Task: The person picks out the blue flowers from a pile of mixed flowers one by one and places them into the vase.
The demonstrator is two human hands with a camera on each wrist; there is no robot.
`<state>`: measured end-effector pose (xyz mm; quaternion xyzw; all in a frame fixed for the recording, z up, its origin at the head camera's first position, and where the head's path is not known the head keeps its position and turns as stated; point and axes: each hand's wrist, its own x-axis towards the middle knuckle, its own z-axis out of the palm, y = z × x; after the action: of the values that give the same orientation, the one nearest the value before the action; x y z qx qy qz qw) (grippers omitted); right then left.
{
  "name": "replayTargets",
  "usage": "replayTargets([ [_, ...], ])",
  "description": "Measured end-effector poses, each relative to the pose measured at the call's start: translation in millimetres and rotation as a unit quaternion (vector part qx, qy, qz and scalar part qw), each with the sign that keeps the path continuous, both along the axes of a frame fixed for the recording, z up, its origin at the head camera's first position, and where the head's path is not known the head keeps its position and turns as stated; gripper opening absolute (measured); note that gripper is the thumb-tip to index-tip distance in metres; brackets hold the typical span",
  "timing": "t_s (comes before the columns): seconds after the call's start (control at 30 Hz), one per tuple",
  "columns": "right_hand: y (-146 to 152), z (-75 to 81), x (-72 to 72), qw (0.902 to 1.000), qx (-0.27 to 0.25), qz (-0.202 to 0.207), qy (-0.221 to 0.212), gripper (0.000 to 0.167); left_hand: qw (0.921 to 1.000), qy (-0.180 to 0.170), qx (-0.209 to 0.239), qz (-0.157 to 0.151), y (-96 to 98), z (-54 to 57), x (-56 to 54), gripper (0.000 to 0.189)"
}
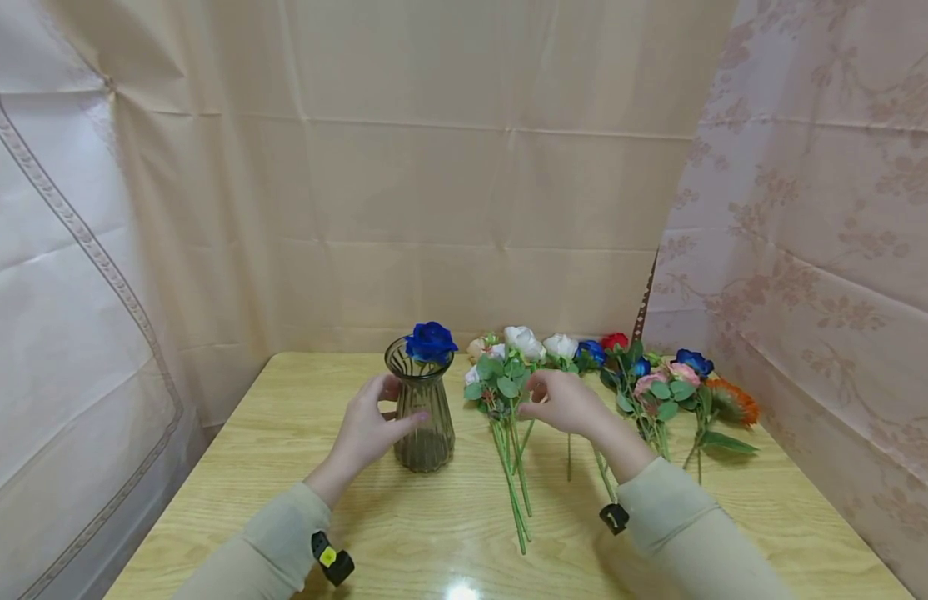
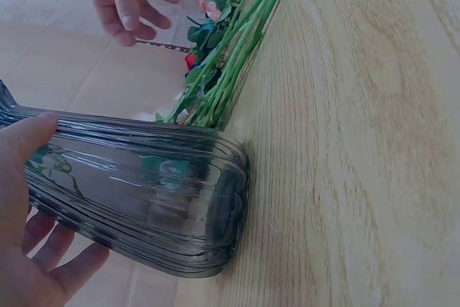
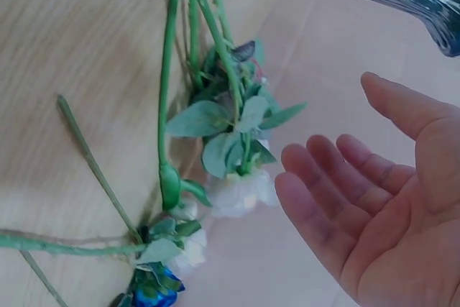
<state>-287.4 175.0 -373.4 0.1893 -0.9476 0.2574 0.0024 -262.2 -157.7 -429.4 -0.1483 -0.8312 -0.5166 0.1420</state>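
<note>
A smoky glass vase [image 1: 428, 446] with a ribbed body stands upright on the wooden table, a single blue rose [image 1: 431, 342] showing at its mouth. My left hand [image 1: 368, 427] holds the vase from the left side; in the left wrist view the thumb lies along one side and the fingers [image 2: 77, 267] reach around the other. To the right of the vase, my right hand [image 1: 567, 404] hovers with nothing in it, its fingers relaxed in the right wrist view. Nearest to that hand are white flowers [image 1: 524, 342] with green leaves and long stems [image 1: 515, 492].
Farther right on the table [image 1: 284, 500] lie another blue rose [image 1: 693, 362], a red flower [image 1: 614, 341], pink flowers [image 1: 683, 373] and an orange flower [image 1: 734, 402]. A beige curtain [image 1: 404, 183] hangs behind, and a patterned cloth [image 1: 831, 250] hangs at the right.
</note>
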Motion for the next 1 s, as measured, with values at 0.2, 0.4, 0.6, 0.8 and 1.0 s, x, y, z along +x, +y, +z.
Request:
replayTargets([
  [0.2, 9.6, 12.4, 3.3, 0.9997, -0.016, -0.017, 0.010, 0.051, 1.0000, -0.003, 0.000, 0.001, -0.2, 1.3, 0.4, 0.063],
  [0.4, 21.4, 19.8, 4.4, 0.9989, -0.013, -0.034, 0.029, 0.064, 1.0000, -0.004, 0.000, 0.001, 0.0, 2.2, 0.9, 0.064],
  [0.6, 34.2, 23.2, 0.0, 0.9980, -0.019, -0.049, 0.036, 0.076, 1.0000, -0.001, -0.003, 0.000, -0.1, 2.1, 0.5, 0.063],
  [0.8, 46.7, 25.4, -2.6, 0.9960, -0.014, -0.072, 0.051, 0.088, 1.0000, -0.002, 0.000, -0.002, -0.1, 2.2, -0.2, 0.063],
  [1.0, 59.6, 26.1, -3.2, 0.9939, -0.017, -0.094, 0.055, 0.091, 1.0000, -0.003, 0.002, -0.003, -0.5, 2.2, 0.0, 0.064],
])
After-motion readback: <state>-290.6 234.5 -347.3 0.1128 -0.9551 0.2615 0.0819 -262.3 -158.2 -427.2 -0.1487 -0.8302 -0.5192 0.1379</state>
